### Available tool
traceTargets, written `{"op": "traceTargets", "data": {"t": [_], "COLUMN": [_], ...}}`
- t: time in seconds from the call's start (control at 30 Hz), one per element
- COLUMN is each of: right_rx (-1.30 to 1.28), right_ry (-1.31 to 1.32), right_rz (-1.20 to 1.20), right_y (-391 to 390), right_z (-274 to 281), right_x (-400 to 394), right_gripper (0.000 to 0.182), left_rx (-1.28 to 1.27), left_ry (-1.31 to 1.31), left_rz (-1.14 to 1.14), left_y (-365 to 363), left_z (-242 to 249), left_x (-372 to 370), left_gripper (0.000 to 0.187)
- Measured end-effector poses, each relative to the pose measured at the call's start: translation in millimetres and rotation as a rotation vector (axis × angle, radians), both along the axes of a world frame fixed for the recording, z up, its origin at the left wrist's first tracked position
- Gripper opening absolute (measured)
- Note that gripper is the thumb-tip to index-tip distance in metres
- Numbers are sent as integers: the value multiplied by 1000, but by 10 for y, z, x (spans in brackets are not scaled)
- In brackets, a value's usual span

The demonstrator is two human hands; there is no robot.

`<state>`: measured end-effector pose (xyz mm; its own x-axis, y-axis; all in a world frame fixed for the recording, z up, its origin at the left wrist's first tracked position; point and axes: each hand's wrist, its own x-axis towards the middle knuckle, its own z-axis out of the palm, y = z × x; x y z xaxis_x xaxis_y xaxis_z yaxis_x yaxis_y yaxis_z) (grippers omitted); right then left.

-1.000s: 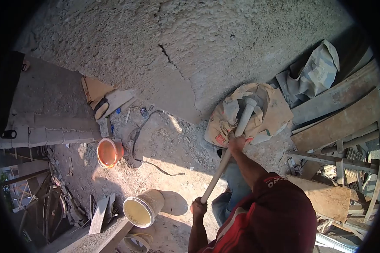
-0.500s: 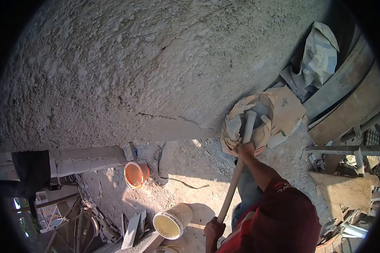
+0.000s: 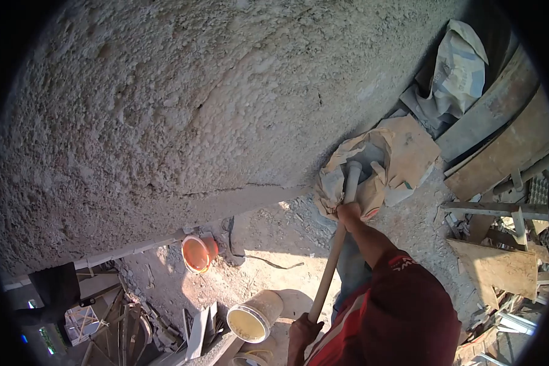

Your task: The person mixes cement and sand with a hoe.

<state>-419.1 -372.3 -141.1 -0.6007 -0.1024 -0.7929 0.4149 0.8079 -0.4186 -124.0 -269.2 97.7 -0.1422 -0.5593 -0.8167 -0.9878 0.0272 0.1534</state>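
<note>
My right hand (image 3: 349, 213) is closed around the upper part of a long-handled shovel (image 3: 328, 268), just outside the mouth of a torn brown paper bag (image 3: 409, 149). Lower down, my left hand (image 3: 305, 331) grips the same wooden shaft near its end. The shovel's far end reaches into the bag, where grey powder (image 3: 367, 155) lies; its blade is mostly hidden there. The bag rests on the ground against a rough grey wall (image 3: 183, 122).
An orange bucket (image 3: 198, 253) and a pale bucket (image 3: 256, 316) stand on the dusty ground to the left. Wood scraps (image 3: 198, 334) lie at the lower left. Curved boards (image 3: 500, 146), a crumpled sack (image 3: 454, 73) and broken panels (image 3: 500, 262) crowd the right.
The view has tilted slightly, shifting the wall and buckets in the picture. Both hands keep hold of the shovel, and its far end has shifted a little left inside the bag.
</note>
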Motion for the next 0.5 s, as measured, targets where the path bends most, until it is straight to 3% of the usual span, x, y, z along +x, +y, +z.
{"op": "traceTargets", "data": {"t": [0.03, 0.13, 0.27, 0.33, 0.4, 0.43, 0.47, 0.5], "right_rx": [-6, 23, -26, -15, -43, -31, -24, -52], "right_ry": [-80, -130, -78, -34, -376, -409, -405, -63], "right_rz": [-36, -42, -86, -4, 45, 125, 151, 466], "right_y": [-65, -17, -12, -163, -171, -160, -111, -11], "right_z": [256, 342, 303, 397, 607, 774, 901, 1018], "right_x": [-84, -101, 115, 14, -194, -287, -303, -248], "right_gripper": [33, 29, 39, 40, 38, 39, 39, 41], "left_rx": [6, 8, -24, -7, 49, 6, 6, -22], "left_ry": [55, 21, 88, 75, 145, 163, 167, 205], "left_rz": [56, 26, 67, 22, 138, 73, 99, 106], "left_y": [-92, -260, -326, -459, -542, -580, -583, -574], "left_z": [146, 822, 1202, 1162, 1256, 1325, 1331, 1308], "left_x": [-99, -448, -323, -419, -589, -691, -724, -719], "left_gripper": [46, 47, 50, 49, 48, 47, 47, 47]}}
